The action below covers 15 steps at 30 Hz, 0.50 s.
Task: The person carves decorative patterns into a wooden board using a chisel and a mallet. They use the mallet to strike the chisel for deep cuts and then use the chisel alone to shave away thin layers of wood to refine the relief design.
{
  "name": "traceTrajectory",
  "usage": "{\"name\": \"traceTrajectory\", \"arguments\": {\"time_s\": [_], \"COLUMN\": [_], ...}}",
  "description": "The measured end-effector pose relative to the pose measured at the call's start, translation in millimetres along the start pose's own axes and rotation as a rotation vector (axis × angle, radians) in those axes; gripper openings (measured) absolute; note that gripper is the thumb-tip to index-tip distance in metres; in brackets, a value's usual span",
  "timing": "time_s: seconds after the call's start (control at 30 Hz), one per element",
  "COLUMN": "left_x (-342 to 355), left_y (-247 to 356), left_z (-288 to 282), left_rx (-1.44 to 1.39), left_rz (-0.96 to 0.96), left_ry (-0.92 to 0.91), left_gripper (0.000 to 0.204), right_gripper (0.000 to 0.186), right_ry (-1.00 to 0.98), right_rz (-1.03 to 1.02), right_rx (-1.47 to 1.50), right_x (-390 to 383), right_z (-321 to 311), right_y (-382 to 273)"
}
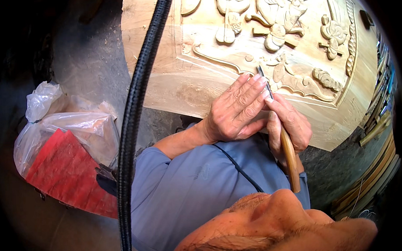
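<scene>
A chisel point(288, 151) with a long wooden handle and a narrow dark metal blade lies in my right hand point(293, 126), whose fingers are wrapped round it where handle meets blade. Its tip touches or nearly touches a carved wooden panel point(164, 92), beside a scrolled border in low relief. My left hand point(233, 110) is stretched out flat, its fingers side by side and their tips resting against the blade. Raised figures point(275, 36) stand out on the panel's pale upper part. The exact contact of the blade's tip with the wood is too small to tell.
Many long-handled tools point(380, 119) lie in a row past the panel's right edge. Curved wooden strips point(371, 177) are below them. A red board point(69, 170) and clear plastic bags point(72, 121) lie at left. A thick black braided cable point(136, 97) crosses the view.
</scene>
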<state>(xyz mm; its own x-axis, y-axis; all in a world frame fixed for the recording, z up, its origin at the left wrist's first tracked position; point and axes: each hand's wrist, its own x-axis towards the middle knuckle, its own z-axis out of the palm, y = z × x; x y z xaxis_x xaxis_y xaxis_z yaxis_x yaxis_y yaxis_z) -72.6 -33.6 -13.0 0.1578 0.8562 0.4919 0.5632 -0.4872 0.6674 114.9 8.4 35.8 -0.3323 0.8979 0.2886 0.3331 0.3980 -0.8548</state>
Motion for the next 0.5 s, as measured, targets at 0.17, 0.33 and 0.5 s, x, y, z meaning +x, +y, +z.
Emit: {"name": "traceTrajectory", "arguments": {"time_s": [0.17,0.33,0.5], "left_x": [3,2,3], "left_y": [1,1,3], "left_z": [-2,-1,-1], "left_rx": [-0.014,-0.005,-0.011], "left_rz": [-0.010,-0.011,-0.023], "left_ry": [-0.007,-0.010,-0.014], "left_gripper": [0.057,0.054,0.053], "right_gripper": [0.025,0.026,0.029], "right_ry": [-0.062,-0.057,-0.066], "right_rz": [0.026,0.007,-0.044], "right_rx": [-0.047,-0.052,-0.061], "right_x": [9,7,7], "right_z": [-4,1,1], "right_y": [-9,-3,5]}}
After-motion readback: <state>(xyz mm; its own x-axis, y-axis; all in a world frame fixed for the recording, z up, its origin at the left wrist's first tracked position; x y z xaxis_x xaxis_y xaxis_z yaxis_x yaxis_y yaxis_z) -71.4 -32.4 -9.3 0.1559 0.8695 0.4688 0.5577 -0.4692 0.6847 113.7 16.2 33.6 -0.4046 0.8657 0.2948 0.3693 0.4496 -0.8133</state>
